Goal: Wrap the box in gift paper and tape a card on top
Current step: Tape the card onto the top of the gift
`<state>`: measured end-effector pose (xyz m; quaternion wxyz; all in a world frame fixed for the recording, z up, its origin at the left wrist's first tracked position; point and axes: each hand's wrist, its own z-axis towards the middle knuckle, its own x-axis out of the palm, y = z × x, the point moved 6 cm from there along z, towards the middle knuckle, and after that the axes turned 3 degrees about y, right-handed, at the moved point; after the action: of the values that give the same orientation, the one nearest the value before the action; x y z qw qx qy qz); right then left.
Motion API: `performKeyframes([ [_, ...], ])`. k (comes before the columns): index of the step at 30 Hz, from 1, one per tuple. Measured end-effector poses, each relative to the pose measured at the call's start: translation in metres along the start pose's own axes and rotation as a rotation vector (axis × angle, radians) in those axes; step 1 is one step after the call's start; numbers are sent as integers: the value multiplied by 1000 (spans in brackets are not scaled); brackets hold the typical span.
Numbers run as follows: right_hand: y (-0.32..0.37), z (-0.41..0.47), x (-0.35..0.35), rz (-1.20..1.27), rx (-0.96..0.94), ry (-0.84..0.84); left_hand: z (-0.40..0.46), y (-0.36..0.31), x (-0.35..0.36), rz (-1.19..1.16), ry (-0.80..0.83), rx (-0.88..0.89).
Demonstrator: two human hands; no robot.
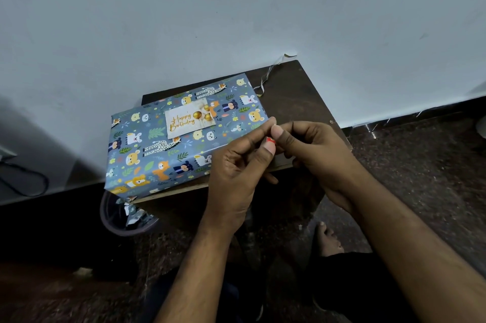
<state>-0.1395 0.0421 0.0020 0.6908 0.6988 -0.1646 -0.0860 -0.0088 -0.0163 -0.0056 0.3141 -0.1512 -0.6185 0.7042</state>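
Observation:
A box (157, 149) wrapped in blue animal-print gift paper lies on a small dark wooden table (297, 96). A white "Happy Birthday" card (188, 119) with gold balloons lies on its top face. Both hands meet just above the box's near right corner. My left hand (236, 165) and my right hand (310, 149) together pinch a small red-and-white object (271, 140), probably a tape roll, between fingertips and thumbs. Most of that object is hidden by the fingers.
A thin strip of ribbon or tape backing (265, 78) lies on the table's far edge by the white wall. A round bin (123, 217) with paper scraps stands under the table's left corner. A bare foot (327, 240) rests on the dark floor.

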Motion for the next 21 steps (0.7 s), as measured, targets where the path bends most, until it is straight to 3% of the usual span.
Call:
performKeyframes([
  [4, -7, 1, -2, -13, 61, 13, 0, 1, 3, -65, 0, -18],
  [10, 0, 3, -4, -2, -61, -40, -1, 3, 6, -103, 6, -30],
  [21, 1, 3, -8, -43, -104, -61, 1, 6, 7, -190, -38, -36],
])
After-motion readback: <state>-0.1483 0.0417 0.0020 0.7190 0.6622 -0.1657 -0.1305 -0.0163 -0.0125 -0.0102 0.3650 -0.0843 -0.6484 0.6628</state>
